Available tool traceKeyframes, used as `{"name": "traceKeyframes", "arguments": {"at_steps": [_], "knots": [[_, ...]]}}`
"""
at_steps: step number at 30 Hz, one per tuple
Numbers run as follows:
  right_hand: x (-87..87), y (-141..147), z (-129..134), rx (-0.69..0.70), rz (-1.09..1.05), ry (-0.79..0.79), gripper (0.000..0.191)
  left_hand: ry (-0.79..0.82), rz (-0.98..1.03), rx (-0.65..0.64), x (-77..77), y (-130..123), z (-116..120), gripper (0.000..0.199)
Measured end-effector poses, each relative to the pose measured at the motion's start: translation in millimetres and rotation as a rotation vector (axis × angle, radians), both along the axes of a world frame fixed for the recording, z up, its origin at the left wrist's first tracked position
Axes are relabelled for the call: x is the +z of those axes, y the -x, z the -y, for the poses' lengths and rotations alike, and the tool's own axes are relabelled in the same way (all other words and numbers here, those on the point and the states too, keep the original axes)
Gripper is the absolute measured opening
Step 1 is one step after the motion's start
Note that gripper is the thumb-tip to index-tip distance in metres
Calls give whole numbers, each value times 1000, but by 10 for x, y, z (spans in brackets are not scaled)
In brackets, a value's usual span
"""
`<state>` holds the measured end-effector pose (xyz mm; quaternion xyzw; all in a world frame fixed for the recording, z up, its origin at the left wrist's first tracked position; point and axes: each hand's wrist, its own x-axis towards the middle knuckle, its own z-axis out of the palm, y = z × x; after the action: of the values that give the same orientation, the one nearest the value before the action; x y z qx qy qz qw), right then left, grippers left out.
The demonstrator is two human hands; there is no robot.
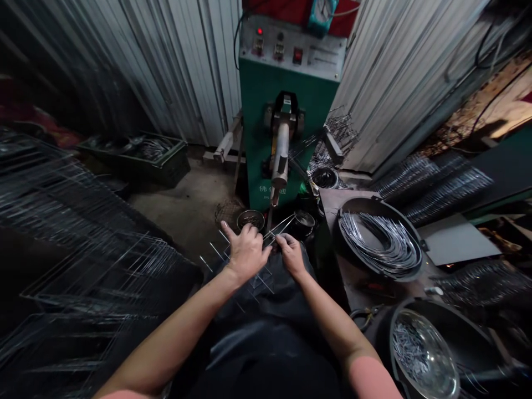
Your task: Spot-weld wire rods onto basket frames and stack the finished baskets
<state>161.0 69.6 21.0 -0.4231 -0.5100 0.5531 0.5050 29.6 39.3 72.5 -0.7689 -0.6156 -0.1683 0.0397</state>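
Observation:
A small wire rack (265, 284) made of crossed thin metal rods is held over my lap, below the electrode tip of a green spot welder (291, 83). My left hand (246, 252) grips the rack from above, one finger stretched out to the left and the others bent over the rods. On the other side my right hand (292, 256) pinches the rack's right part between thumb and fingers. Bent wire ends (286, 221) point up and right, close to the electrode (275, 195). My palms hide the middle of the rack.
Stacked wire racks (141, 271) fill the left side. A round pan (384, 274) of curved wires stands on the right-hand table, with a metal bowl (440, 354) of short pieces nearer me. Pliers (366, 316) lie between them. A green crate (174, 163) sits on the floor.

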Motion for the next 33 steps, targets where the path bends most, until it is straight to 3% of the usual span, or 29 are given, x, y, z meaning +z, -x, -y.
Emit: {"name": "traceKeyframes", "arguments": {"at_steps": [20, 33], "knots": [[-83, 65, -597, -91, -112, 118, 30, 234, -174, -143, 100, 14, -823, 36], [-48, 124, -872, -120, -219, 156, 30, 279, -226, -156, 237, -9, -1147, 35]]}}
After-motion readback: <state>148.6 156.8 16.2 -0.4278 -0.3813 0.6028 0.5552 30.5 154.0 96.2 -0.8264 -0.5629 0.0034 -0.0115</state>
